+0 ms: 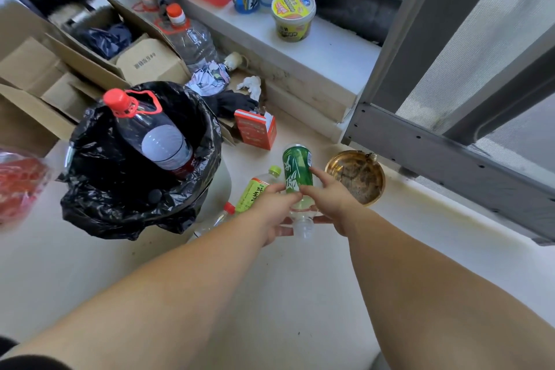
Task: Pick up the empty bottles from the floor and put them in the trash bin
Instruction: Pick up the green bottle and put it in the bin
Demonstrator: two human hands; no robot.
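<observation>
A clear bottle with a green label (297, 170) is held between both hands, its open neck pointing toward me. My left hand (274, 213) grips its lower left side and my right hand (333, 200) holds its right side. Below it on the floor lie a bottle with a yellow-green label and cap (255, 189) and a clear bottle with a red cap (220, 216). The trash bin (138, 189), lined with a black bag, stands to the left. A large red-capped bottle (144, 126) sticks out of the bin.
A round gold tin (356, 176) and a red carton (255, 128) sit on the floor nearby. Cardboard boxes (90, 60) and another large red-capped bottle (192, 36) stand behind the bin. A window ledge (330, 51) carries a noodle cup (292, 15). A window frame (450, 141) is at right.
</observation>
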